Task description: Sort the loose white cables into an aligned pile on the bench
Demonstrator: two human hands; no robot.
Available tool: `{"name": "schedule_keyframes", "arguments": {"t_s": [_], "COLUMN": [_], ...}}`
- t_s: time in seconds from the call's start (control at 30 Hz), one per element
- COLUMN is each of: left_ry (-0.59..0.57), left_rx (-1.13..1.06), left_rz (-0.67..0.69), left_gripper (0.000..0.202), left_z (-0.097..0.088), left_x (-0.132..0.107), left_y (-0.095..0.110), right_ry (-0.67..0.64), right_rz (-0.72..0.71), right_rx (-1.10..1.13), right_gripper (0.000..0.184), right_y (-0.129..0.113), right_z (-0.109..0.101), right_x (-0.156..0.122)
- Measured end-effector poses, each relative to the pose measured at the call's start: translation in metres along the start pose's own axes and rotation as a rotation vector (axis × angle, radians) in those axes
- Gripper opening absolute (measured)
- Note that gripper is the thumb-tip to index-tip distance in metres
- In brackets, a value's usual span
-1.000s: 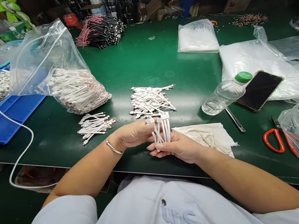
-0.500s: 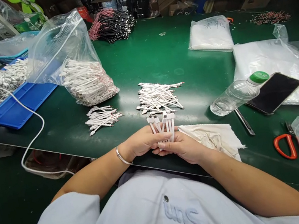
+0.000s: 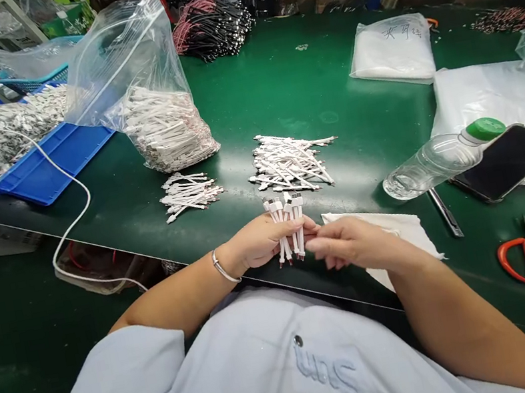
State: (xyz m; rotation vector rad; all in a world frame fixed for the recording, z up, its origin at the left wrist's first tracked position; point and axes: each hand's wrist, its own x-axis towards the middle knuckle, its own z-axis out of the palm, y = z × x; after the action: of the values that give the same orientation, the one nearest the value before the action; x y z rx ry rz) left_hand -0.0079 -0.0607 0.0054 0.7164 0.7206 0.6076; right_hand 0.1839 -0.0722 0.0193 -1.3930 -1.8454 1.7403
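Since the earlier frame, the right hand (image 3: 346, 242) has come away from the bundle and now sits just off to its right; half a second ago both hands were on it. The view has swung a little, so everything lying on the surface (image 3: 341, 94) appears shifted together.

Bundle of white cables (image 3: 278, 215): in the left hand (image 3: 265, 240), over the near edge of the surface. Left fingers pinch it, thumb across the front, other fingers behind, their tips showing past the right side. Right fingers loosely curled, blurred; they appear to hold nothing. Whether any fingertip brushes the cables or the left fingers, cannot tell.

Key relation: the bundle lies to the left of the right fingers, its long axis running away from the torso. White plugs at the far end, slightly fanned; thin red wire ends at the near end. The right fingertips are level with that near end, close beside it. The left hand is nearer, being the one in contact.

Beyond the plugs, a larger cable pile (image 3: 289, 161); left of that, a smaller cable pile (image 3: 191, 194). Cloth (image 3: 408, 228) partly behind the right hand.
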Motion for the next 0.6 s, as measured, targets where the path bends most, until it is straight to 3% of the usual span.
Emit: {"name": "schedule_keyframes", "arguments": {"t_s": [0.1,0.17,0.33,0.6], "left_ry": [-0.006,-0.016,-0.074,-0.074], "left_rx": [-0.045,-0.058,-0.049,-0.069], "left_rz": [-0.095,-0.12,-0.061,-0.051], "left_gripper": [0.037,0.035,0.033,0.033], "left_z": [-0.003,-0.004,-0.006,-0.007], "left_x": [-0.003,-0.005,-0.007,-0.007], "left_y": [-0.002,-0.004,-0.011,-0.017], "right_ry": [0.495,0.662,0.572,0.554], "right_rz": [-0.252,-0.401,-0.589,-0.569], "right_rx": [-0.022,-0.035,-0.229,-0.285], "right_gripper": [0.037,0.024,0.03,0.02], "right_y": [-0.001,0.002,0.01,0.014], "right_z": [-0.004,0.0,0.009,0.009], "right_x": [0.003,0.009,0.019,0.019]}}
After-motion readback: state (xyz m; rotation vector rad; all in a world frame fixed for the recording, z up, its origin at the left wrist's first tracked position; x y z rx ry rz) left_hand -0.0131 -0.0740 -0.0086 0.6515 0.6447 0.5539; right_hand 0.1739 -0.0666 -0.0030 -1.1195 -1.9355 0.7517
